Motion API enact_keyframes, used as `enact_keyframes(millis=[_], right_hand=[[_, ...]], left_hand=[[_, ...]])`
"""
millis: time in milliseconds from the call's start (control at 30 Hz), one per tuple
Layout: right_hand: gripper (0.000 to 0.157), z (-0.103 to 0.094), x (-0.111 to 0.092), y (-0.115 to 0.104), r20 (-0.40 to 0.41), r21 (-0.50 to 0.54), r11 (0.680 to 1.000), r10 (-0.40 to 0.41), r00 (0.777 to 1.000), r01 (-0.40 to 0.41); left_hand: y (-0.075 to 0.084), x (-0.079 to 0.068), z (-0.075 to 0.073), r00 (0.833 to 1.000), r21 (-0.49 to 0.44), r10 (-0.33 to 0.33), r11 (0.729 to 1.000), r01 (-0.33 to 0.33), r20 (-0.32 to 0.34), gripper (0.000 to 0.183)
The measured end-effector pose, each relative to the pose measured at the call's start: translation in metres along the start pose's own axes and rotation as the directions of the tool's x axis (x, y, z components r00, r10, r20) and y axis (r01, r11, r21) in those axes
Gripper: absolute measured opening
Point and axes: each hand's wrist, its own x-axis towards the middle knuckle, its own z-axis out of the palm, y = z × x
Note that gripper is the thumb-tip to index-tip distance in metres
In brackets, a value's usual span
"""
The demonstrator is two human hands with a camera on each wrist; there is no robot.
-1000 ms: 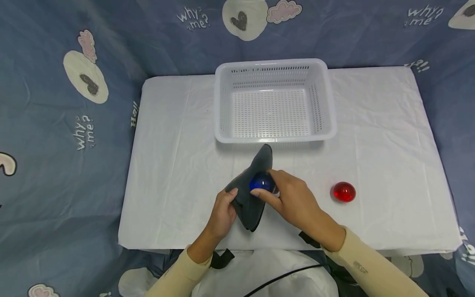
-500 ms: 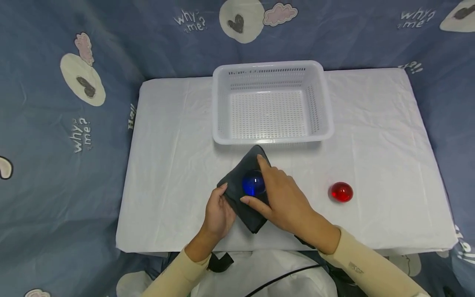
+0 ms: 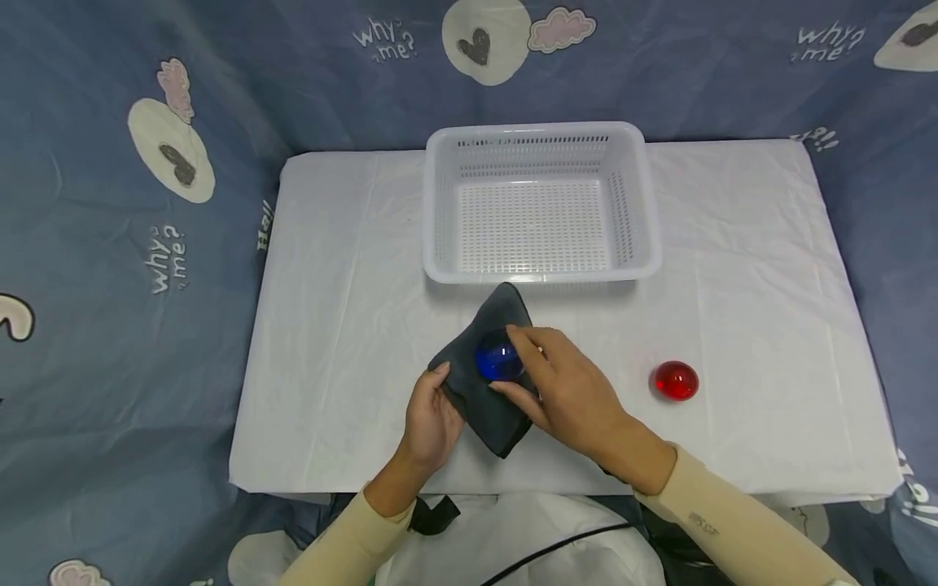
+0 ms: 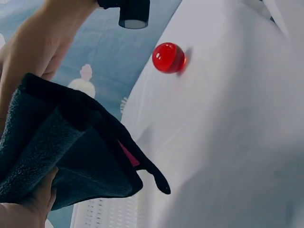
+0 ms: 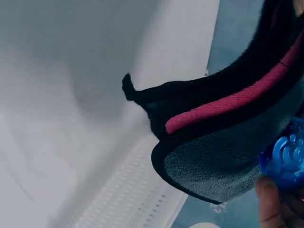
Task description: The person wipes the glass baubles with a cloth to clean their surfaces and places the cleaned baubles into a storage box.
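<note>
A folded dark grey cloth (image 3: 484, 407) with plush texture and black edging is held above the table by my left hand (image 3: 432, 423), thumb on top and fingers underneath. In the right wrist view, a pink layer (image 5: 228, 109) shows between its folds. Against the cloth's upper face sits a translucent, glossy blue ball (image 3: 494, 358); in the right wrist view the same blue ball (image 5: 285, 159) reveals pale curved marks. My right hand (image 3: 575, 391) pinches this ball from the right between thumb and fingers. The ball is hidden behind the cloth in the left wrist view.
A glossy red ball (image 3: 676, 380) lies on the white-covered table (image 3: 769, 325), right of my hands. Beyond the cloth stands a white perforated plastic basket (image 3: 444, 212). Blue patterned fabric (image 3: 308, 73) surrounds the table. A black cable (image 3: 564, 541) crosses my lap.
The cloth has shifted slightly left and turned its upper face more toward the head camera. My right fingers spread over the cloth beside the blue ball, then drew back in around it.
</note>
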Motion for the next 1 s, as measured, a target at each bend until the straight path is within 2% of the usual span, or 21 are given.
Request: enact_keyframes(millis=[167,267,400,567,633,700,833,1000], right_hand=[[0.066,0.001,-0.002,0.003,0.006,0.100,0.992,0.076,0.997,-0.076],[0.067,0.000,-0.003,0.004,0.026,0.168,0.976,0.138,0.990,-0.141],[0.060,-0.001,-0.003,0.003,0.076,0.204,0.954,0.208,0.975,-0.220],[0.054,-0.002,0.000,0.000,0.138,0.146,0.944,0.276,0.951,-0.295],[0.062,-0.002,0.003,-0.003,0.135,0.100,0.957,0.258,0.957,-0.273],[0.072,-0.002,0.005,-0.004,0.115,0.057,0.976,0.204,0.972,-0.212],[0.085,0.000,0.006,-0.006,0.059,0.004,0.999,0.050,0.997,-0.050],[0.083,0.002,0.007,-0.007,0.054,-0.052,0.995,-0.087,0.995,0.089]], left_hand=[[-0.001,0.004,0.001,0.998,0.038,0.057,0.998,-0.056,-0.008,0.060],[-0.002,0.006,0.003,0.996,0.046,0.093,0.995,-0.093,-0.006,0.058],[-0.003,0.007,0.003,0.993,0.041,0.116,0.992,-0.117,0.003,0.058],[-0.004,0.007,0.002,0.999,-0.020,-0.007,1.000,0.006,-0.040,0.060],[-0.004,0.007,0.002,0.996,-0.072,-0.059,0.996,0.054,-0.062,0.061],[-0.003,0.007,0.001,0.995,-0.113,-0.075,0.991,0.066,-0.072,0.061],[0.000,0.007,0.001,0.995,-0.155,-0.064,0.987,0.052,-0.073,0.061],[-0.001,0.007,0.000,0.998,-0.173,-0.037,0.984,0.027,-0.058,0.059]])
